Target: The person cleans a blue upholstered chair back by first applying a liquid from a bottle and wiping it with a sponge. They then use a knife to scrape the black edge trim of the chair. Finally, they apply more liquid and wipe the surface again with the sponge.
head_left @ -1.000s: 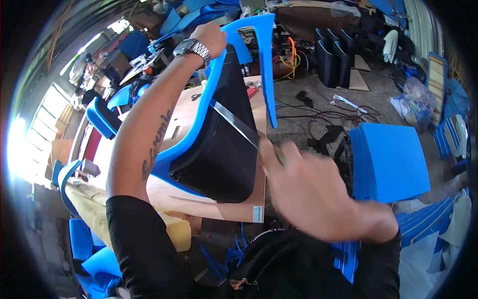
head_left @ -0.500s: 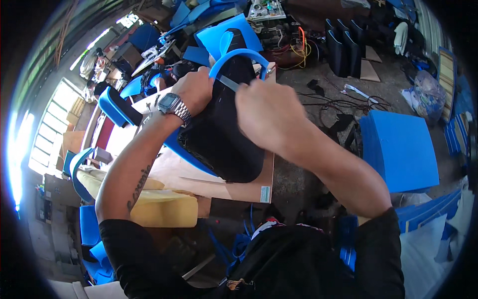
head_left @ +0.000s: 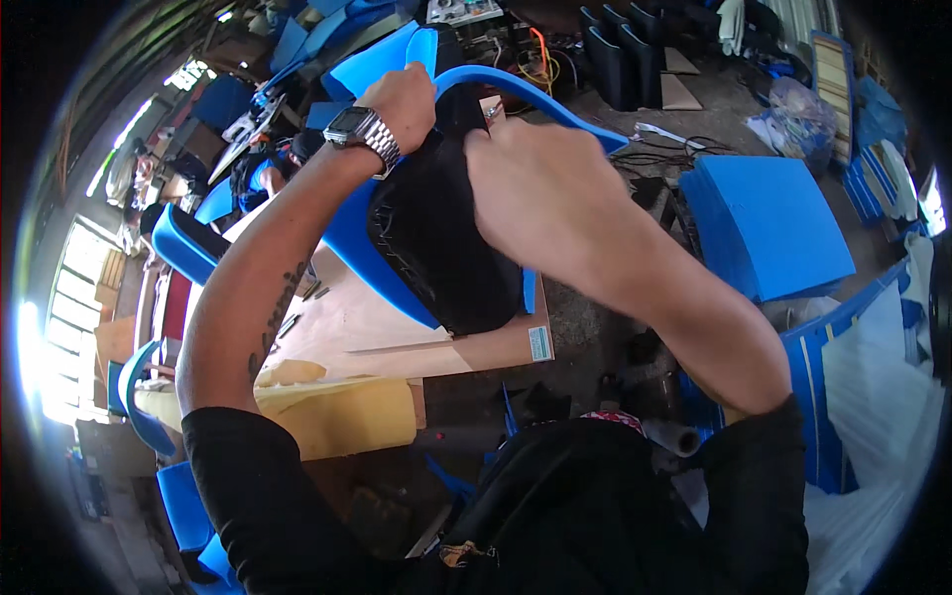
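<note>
Closest in, two bare arms in black sleeves (head_left: 253,496) reach forward, a yellow foam block (head_left: 342,421) lying by the near edge of the wooden surface (head_left: 332,332). On that surface stands a black cushion (head_left: 441,243), with blue foam (head_left: 508,83) running down its left edge and curving away to the right above it. The hands are apart: the left hand (head_left: 402,104), a metal watch (head_left: 349,127) at its wrist, is clamped on the foam near the cushion's top; the right hand (head_left: 540,174) is blurred against the cushion's right side, and I cannot tell what its fingers hold. Farther right is a stack of blue sheets (head_left: 778,223). Beyond, a clear plastic bag (head_left: 801,124) and a group of black cushions (head_left: 607,71) rest on the floor (head_left: 580,288).
</note>
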`<state>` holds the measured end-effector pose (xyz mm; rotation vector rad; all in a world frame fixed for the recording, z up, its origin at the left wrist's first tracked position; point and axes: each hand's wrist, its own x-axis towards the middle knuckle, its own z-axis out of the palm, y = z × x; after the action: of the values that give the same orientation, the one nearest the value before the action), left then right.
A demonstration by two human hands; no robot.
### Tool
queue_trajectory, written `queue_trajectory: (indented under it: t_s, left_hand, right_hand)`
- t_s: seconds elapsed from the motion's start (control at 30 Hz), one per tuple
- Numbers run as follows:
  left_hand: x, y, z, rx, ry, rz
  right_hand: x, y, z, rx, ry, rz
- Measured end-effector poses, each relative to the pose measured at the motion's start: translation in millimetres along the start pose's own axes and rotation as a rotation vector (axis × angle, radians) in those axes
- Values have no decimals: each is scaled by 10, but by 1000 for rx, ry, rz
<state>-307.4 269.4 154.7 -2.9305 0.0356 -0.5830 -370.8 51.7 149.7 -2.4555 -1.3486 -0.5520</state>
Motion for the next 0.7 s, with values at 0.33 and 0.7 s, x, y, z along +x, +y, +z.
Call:
queue_trajectory:
  t_s: [0.33,0.7]
  left_hand:
    - [-63,-29,-98,-118,124,164]
    - [-957,-521,-488,-87,-157,198]
  right_hand:
    - [-307,-677,-140,-107,114,74]
    - [-585,-1306,-407,-102,-57,342]
